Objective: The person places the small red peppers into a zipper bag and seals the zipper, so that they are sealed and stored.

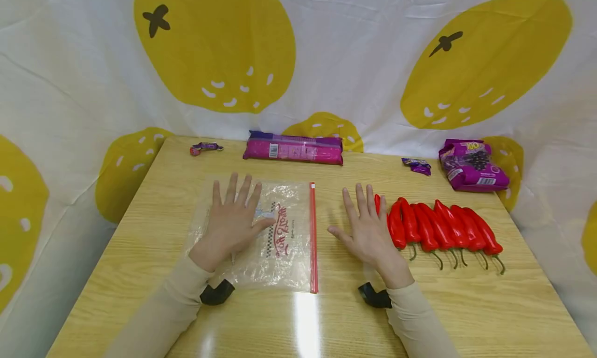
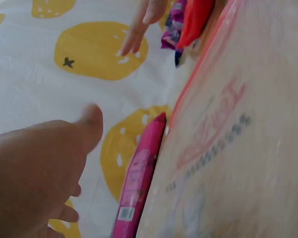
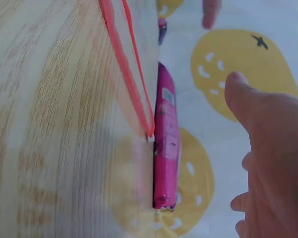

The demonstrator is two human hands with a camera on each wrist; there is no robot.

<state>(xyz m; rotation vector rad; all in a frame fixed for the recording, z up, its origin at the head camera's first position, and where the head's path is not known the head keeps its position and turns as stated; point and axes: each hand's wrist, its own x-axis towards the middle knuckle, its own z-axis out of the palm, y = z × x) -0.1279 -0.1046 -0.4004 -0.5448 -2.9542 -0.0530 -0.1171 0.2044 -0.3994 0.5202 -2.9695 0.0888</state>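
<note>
My left hand [image 1: 233, 222] is held above a clear plastic zip bag [image 1: 291, 272], fingers straight and spread, gripping nothing. The bag lies flat, its red slider strip [image 1: 313, 233] along the right side and red lettering on it. My right hand [image 1: 368, 233] hovers between that strip and a row of several red peppers [image 1: 426, 226], also with straight fingers and nothing held. Green stems point toward me; the hand partly hides the leftmost pepper. In the left wrist view the thumb [image 2: 93, 126] stands apart from the bag. The right wrist view shows the thumb [image 3: 237, 87] touching nothing.
Along the back edge of the wooden table [image 1: 140, 244] lie a long pink-purple packet [image 1: 294, 148], a small wrapped candy [image 1: 206, 148], another small purple wrapper [image 1: 417, 166] and a purple bag [image 1: 472, 166]. A white curtain with yellow fruit prints [image 1: 350, 52] hangs behind.
</note>
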